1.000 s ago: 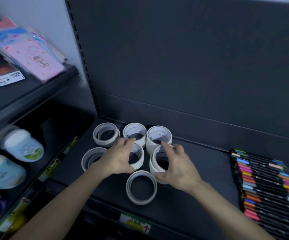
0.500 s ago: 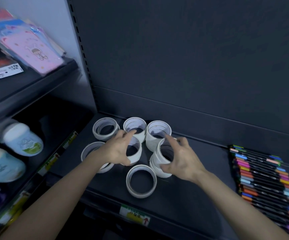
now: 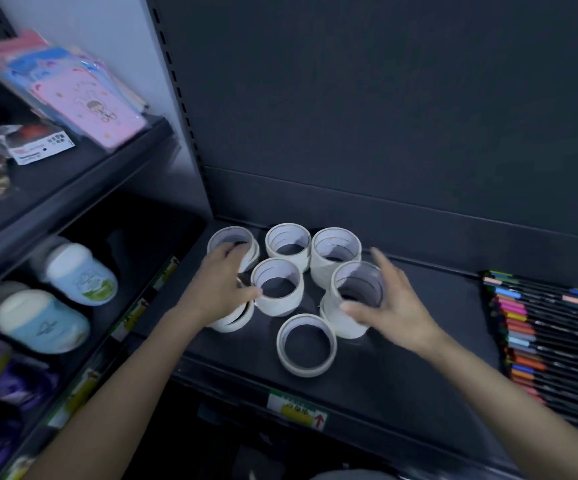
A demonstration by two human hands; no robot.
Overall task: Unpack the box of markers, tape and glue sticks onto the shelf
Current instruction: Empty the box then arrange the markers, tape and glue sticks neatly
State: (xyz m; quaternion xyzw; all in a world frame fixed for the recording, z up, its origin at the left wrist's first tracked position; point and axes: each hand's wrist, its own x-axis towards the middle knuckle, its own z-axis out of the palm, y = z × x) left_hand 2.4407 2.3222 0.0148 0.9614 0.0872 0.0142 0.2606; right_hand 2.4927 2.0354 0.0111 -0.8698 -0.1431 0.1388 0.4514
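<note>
Several white tape rolls and stacks stand on the dark shelf [image 3: 419, 375]. My left hand [image 3: 220, 289] lies among the left ones. Its fingertips rest on the back-left roll [image 3: 232, 237], its thumb touches the centre stack [image 3: 277, 303], and it covers part of the front-left roll [image 3: 232, 322]. My right hand [image 3: 395, 306] wraps the right stack [image 3: 346, 323], thumb on the front wall and fingers behind. Two more stacks [image 3: 336, 251] stand at the back, and a single roll [image 3: 306, 344] lies in front. Coloured markers [image 3: 550, 334] lie in rows at the right.
A slotted upright post [image 3: 183, 116] divides this shelf from the left unit, which holds pale blue bottles [image 3: 79, 275] below and pink packaged items [image 3: 90, 109] above. A price label [image 3: 296, 408] sits on the shelf's front edge. The dark back panel rises behind the tape.
My left hand has slid left off the centre stack toward the back-left roll. My right hand has dropped from the top of the right stack to its side.
</note>
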